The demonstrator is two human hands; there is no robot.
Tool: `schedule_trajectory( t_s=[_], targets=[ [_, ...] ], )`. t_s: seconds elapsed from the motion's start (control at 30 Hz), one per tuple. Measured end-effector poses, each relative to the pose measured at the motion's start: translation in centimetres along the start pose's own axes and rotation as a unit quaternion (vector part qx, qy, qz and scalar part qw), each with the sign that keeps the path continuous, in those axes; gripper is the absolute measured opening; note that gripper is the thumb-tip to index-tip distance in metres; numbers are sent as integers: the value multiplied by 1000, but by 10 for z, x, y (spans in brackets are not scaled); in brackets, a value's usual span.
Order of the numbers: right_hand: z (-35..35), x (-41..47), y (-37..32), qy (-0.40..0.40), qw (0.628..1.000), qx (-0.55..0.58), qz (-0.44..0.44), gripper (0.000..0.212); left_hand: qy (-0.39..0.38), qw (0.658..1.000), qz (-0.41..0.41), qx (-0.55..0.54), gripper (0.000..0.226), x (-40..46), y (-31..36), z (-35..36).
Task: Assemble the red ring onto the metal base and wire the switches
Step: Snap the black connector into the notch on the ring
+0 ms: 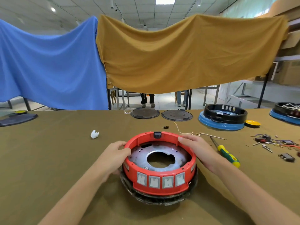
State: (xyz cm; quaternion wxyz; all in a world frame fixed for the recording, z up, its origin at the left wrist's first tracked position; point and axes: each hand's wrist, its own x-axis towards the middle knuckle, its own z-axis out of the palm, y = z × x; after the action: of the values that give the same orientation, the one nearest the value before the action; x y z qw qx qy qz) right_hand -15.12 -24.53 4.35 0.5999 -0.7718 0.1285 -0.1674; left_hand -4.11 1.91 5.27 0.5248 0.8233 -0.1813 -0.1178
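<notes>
left hand (116,154) fingers (125,151) curl over the near-left rim, right hand (197,149) fingers (182,140) hook the far-right rim, both gripping the round red plastic ring (159,181). it sits over the shiny metal base plate with the big centre hole (141,157), mid-desk (56,159), atop a black lower rim (155,200). best bet here: press evenly on both sides, keep it level, turn only until it seats. ring lies flat, opening up, no real long axis; its row of four grey rocker switches (160,180) faces the person. a yellow-green handled screwdriver (227,155) waits just right.
</notes>
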Motion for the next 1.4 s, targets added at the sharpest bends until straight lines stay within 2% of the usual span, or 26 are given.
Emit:
schedule_trajectory(
  t_s=[0.07, 0.13, 0.23, 0.33, 0.43, 0.57, 0.67, 0.77, 0.87, 0.9, 0.97, 1.13, 1.3, 1.4],
  targets=[
    [4, -4, 0, 0, 999, 24, -29, 23, 40, 996, 52, 62, 28, 4, 7, -2],
    [3, -5, 0, 24, 997, 48, -53, 29, 59, 993, 85, 52, 31, 14, 11, -7],
    [-2, -7, 3, 34, 995, 55, -74, 32, 60, 996, 63, -13, 36, 34, 12, -19],
    [-2, -10, 8, 32, 994, 56, -84, 38, 71, 995, 50, -53, 29, 59, 6, -26],
    [-2, -10, 16, 41, 993, 62, -91, 29, 72, 991, 38, -108, 24, 74, -4, -27],
    [3, -5, 24, 36, 996, 23, -82, 20, 19, 985, -1, -172, 30, 82, -19, -15],
    [4, -1, 27, 53, 996, 25, -72, 23, -50, 977, -9, -209, 40, 78, -13, -15],
    [6, 2, 28, 50, 996, 39, -69, 29, -133, 987, -19, -85, 55, 67, -8, -33],
    [8, 1, 26, 32, 996, 48, -70, 31, -200, 978, -62, -11, 49, 55, -8, -42],
    [9, 1, 26, 29, 996, 47, -71, 30, -195, 979, -63, -10, 40, 52, -7, -41],
    [9, -1, 24, 43, 995, 34, -83, 23, -138, 990, -38, -10, 26, 53, -5, -37],
    [5, -3, 20, 96, 987, 69, -109, 18, 16, 994, 32, -106, 24, 63, -5, -26],
    [12, -5, 23, 28, 994, -11, -106, 15, 38, 986, 15, -162, 23, 72, -13, -24],
    [11, -3, 25, 30, 995, -22, -95, 15, 56, 982, 10, -183, 22, 71, -17, -22]
  ],
)
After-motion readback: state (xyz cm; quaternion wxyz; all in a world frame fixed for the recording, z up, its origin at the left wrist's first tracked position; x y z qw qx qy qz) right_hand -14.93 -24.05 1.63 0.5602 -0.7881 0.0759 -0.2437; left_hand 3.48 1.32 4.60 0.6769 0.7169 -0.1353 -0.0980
